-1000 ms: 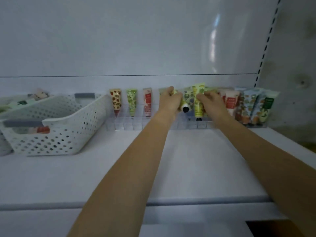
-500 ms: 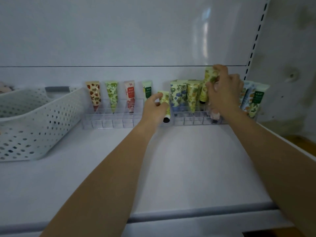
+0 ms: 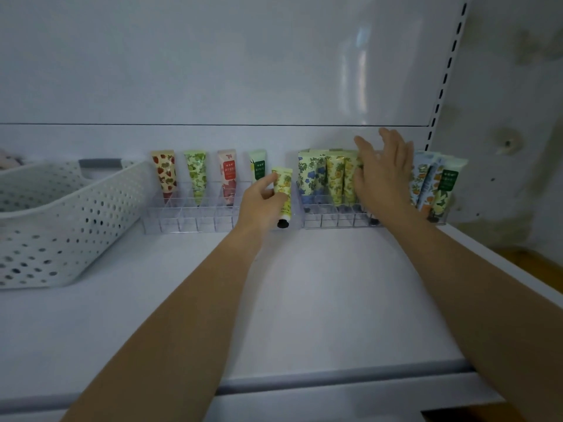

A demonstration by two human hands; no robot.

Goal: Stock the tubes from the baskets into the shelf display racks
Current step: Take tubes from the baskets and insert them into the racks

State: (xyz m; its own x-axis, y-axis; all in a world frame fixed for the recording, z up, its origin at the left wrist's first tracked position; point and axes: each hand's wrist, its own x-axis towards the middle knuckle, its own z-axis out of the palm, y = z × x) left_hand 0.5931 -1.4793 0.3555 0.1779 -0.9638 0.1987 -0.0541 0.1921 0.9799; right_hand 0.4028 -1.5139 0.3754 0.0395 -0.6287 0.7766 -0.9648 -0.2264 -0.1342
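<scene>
Left hand (image 3: 262, 199) pinches a yellow tube (image 3: 283, 190), cap down, between thumb and fingers (image 3: 269, 181) at the right end of the left rack (image 3: 189, 220). Right hand (image 3: 384, 175), its fingers (image 3: 390, 141) spread and straight, lies over standing tubes (image 3: 335, 181) in the second rack (image 3: 335, 219), just right of the left rack. Basket (image 3: 61, 226) sits on the shelf (image 3: 304, 300), left of the left rack.

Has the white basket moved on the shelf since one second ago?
No. The white basket still stands with its corner beside the end of the left rack.
</scene>
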